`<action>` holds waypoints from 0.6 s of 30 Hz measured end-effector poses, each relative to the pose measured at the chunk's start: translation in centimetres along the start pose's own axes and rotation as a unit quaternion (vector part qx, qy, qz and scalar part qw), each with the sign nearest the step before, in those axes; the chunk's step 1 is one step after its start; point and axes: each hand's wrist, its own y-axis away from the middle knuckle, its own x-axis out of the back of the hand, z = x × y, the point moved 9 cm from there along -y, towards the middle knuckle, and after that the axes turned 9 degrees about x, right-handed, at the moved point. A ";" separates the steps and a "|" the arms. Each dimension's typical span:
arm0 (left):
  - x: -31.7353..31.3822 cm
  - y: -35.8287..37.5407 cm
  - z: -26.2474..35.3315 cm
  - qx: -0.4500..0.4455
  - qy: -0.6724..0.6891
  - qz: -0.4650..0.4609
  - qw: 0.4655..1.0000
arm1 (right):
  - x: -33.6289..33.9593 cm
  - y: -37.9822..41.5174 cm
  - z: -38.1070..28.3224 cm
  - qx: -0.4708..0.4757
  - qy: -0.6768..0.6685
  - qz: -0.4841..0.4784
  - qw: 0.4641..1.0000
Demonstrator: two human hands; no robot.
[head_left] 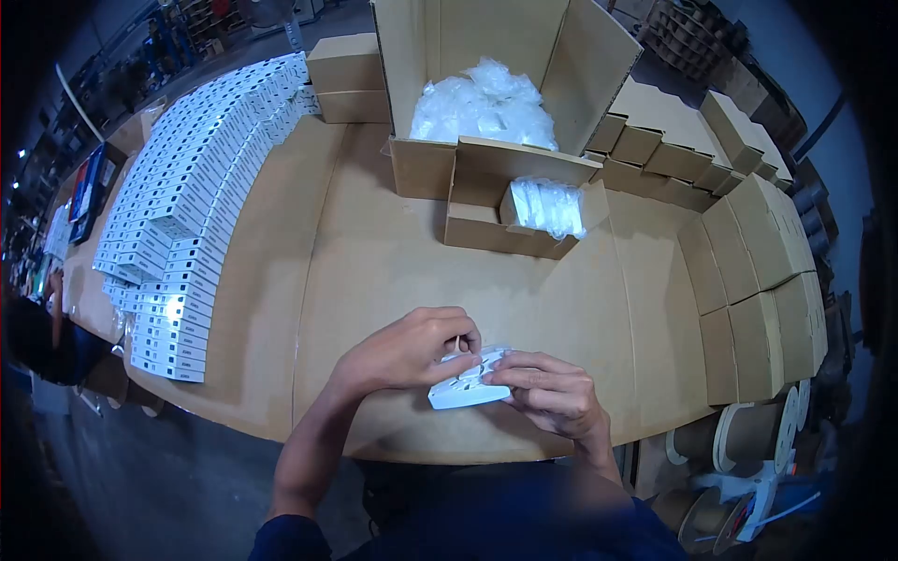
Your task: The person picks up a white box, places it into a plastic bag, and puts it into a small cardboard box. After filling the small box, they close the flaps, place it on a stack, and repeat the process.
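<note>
A white plastic device (465, 394) is held between my two hands near the table's front edge, its face with small openings turned up. My left hand (416, 348) is bent over its upper left side, the fingers closed on what looks like a thin white piece (457, 344); part of the fingertips is hidden. On the right, my right hand (552, 391) grips the device's right side between thumb and fingers. Beyond the hands, a small open carton (505, 239) holds clear plastic-wrapped white items (547, 208).
Stacked white boxes (187, 206) line the left side. A large open carton (426, 168) with plastic-bagged items (485, 105) stands at the back. Brown boxes (748, 243) are stacked right, cable spools (753, 435) below. Another person's arm (56, 309) shows far left.
</note>
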 end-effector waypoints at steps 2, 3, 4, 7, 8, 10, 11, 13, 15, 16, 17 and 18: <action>0.0 0.1 0.0 0.012 -0.015 0.000 1.000 | 0.0 0.1 0.0 -0.003 -0.002 -0.001 1.000; -0.1 0.1 0.1 0.010 -0.019 -0.002 1.000 | -0.1 0.0 0.0 -0.002 -0.002 -0.002 1.000; -0.2 0.0 0.2 0.009 -0.022 -0.004 1.000 | -0.1 0.0 0.0 -0.001 -0.003 -0.003 1.000; 0.5 -0.3 0.1 0.014 -0.039 0.070 0.997 | 0.1 -0.1 0.1 -0.008 0.000 0.007 1.000; 0.7 -0.4 -0.1 0.034 -0.027 0.073 0.996 | 0.0 -0.3 0.6 -0.035 0.010 0.000 0.999; 0.8 -0.4 -0.5 0.075 0.001 0.075 0.994 | -0.1 -0.2 1.4 -0.092 0.028 -0.016 0.995; 1.2 -0.4 -0.4 0.044 0.012 0.113 0.993 | -0.3 0.5 2.2 -0.132 0.031 -0.025 0.990; 1.9 -0.7 -0.5 0.049 0.042 0.094 0.993 | 0.3 0.7 3.3 -0.160 0.034 0.020 0.986; 2.3 -0.9 -1.7 0.057 0.085 0.090 0.991 | 0.5 0.9 4.0 -0.155 0.035 0.035 0.987; 2.3 -1.1 -2.4 0.059 0.105 0.094 0.988 | 0.1 1.4 4.9 -0.168 -0.005 0.042 0.985; 2.2 -1.2 -2.9 0.062 0.126 0.097 0.985 | -0.4 2.0 5.9 -0.181 -0.044 0.049 0.981; 2.2 -1.1 -2.9 0.066 0.147 0.099 0.982 | -0.7 2.3 6.3 -0.196 -0.085 0.056 0.975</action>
